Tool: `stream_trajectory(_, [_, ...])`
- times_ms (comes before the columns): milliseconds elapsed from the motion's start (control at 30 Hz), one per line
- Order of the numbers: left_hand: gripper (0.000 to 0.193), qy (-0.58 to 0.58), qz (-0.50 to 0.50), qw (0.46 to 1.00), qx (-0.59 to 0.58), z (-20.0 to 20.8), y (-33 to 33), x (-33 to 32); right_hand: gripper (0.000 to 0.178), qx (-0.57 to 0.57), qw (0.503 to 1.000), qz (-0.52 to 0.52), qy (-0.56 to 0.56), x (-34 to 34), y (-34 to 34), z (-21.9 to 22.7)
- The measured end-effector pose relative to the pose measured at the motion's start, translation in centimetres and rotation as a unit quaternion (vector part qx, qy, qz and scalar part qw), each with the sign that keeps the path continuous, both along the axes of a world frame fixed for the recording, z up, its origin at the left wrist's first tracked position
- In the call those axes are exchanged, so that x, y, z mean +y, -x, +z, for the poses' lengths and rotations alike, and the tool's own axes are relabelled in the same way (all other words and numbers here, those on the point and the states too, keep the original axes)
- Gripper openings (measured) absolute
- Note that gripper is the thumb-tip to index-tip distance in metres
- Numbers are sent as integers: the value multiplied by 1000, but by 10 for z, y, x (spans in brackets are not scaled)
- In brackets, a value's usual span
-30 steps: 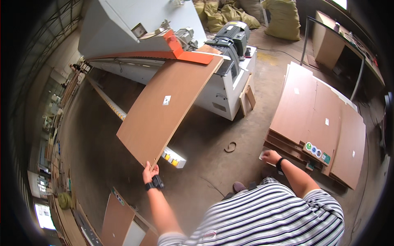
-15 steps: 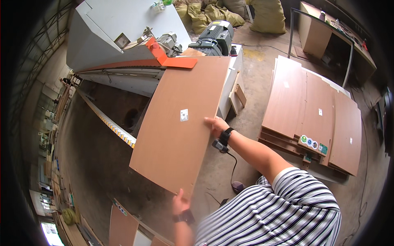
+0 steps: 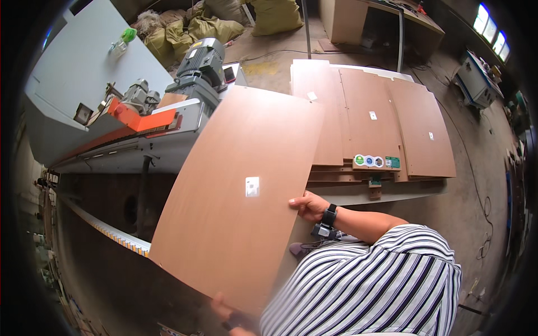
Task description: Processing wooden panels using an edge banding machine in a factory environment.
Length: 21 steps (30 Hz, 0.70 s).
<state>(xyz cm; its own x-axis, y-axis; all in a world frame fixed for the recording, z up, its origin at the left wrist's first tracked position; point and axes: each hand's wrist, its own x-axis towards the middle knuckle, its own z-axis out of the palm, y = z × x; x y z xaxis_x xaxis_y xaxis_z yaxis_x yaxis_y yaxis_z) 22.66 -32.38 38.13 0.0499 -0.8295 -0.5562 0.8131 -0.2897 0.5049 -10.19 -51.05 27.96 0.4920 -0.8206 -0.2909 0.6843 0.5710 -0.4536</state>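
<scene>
A large brown wood-grain panel (image 3: 224, 145) with a small white label is held up in front of me. My right hand (image 3: 309, 206) grips its right edge, thumb lying over the face and the other fingers behind it. At the near end, my left hand (image 3: 224, 309) is closed on the bottom edge; it is blurred and partly hidden by the board. Black straps circle both wrists, and a small dark device hangs at the right one. The panel's far right corner overlaps a stack of similar brown panels (image 3: 370, 112) in view.
To the left stands a long grey machine (image 3: 101, 61) with an orange bracket (image 3: 147, 120) and a grey motor (image 3: 200, 64). A yellow-marked rail (image 3: 112, 232) runs low beside it. Yellow sacks (image 3: 274, 15) lie at the back. A cable crosses the floor at right.
My view and body have turned right. The panel has swung away from the machine's orange bracket toward the stack, with both hands still holding it.
</scene>
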Motion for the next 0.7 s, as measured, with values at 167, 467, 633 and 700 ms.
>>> stream_trajectory(167, [62,159,-5,966,-203,-8,53,-79,43,-46,991,-88,-94,-14,74,-30])
stream_trajectory(467, [58,145,-82,975,-143,-18,236,-224,38,-65,965,-222,-124,-89,243,-131])
stream_trajectory(633, [52,110,-167,970,-137,-62,326,-260,36,-19,984,-149,-97,-85,299,-196])
stream_trajectory(700, [48,90,-189,970,-122,-75,340,-264,37,-64,978,-125,-153,-55,259,-73])
